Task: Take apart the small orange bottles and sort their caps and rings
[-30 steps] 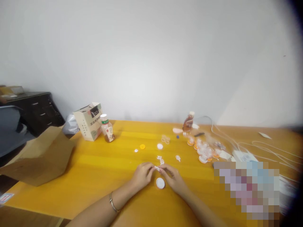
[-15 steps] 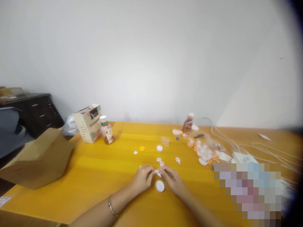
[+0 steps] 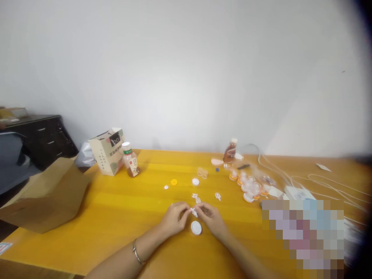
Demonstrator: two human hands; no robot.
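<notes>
Tiny white lacy cutout (image 3: 193, 212), pinched narrowly between left hand (image 3: 174, 219) and right hand (image 3: 212, 219); probably light and flimsy, so edges only, round white cap (image 3: 196, 228) at 6 o'clock.

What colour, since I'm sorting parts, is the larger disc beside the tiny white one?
Yellow disc, best in head view.

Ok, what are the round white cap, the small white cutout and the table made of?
The round white cap looks like plastic: smooth, with a soft sheen and a molded rim. The small white cutout is too small to tell, paper or plastic. The table looks like varnished wood or laminate: glossy orange-yellow with streaky bands.
</notes>
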